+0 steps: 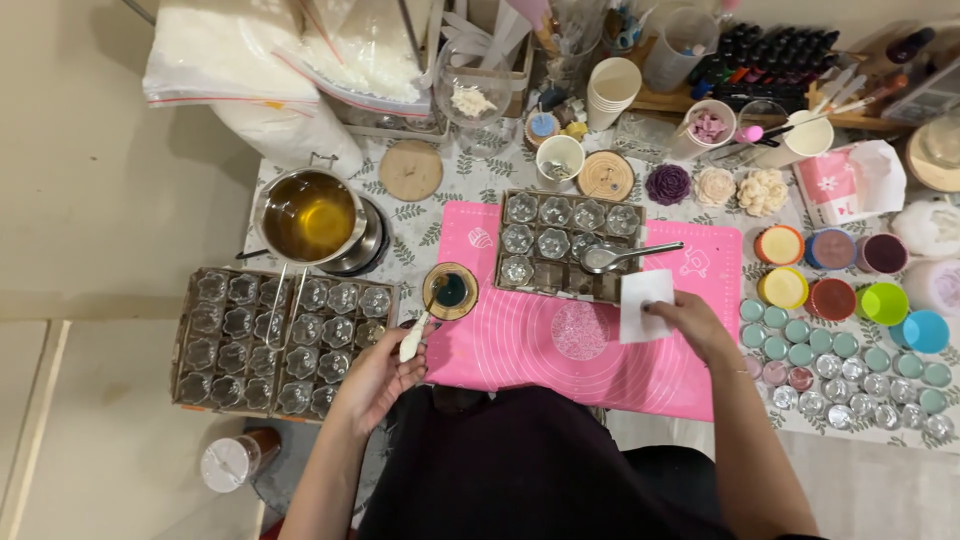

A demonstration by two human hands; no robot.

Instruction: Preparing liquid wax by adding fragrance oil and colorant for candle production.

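Head view | left hand grips white stirrer in small cup of teal liquid on pink mat | right hand pinches white paper | flower moulds look unfilled; pouring seems left

Open room lay on the pink mat at lower centre, bare between the cup and the white card. Above, a tray with a spoon blocked the way. Left stood the pot and glass trays; right, packed tins.
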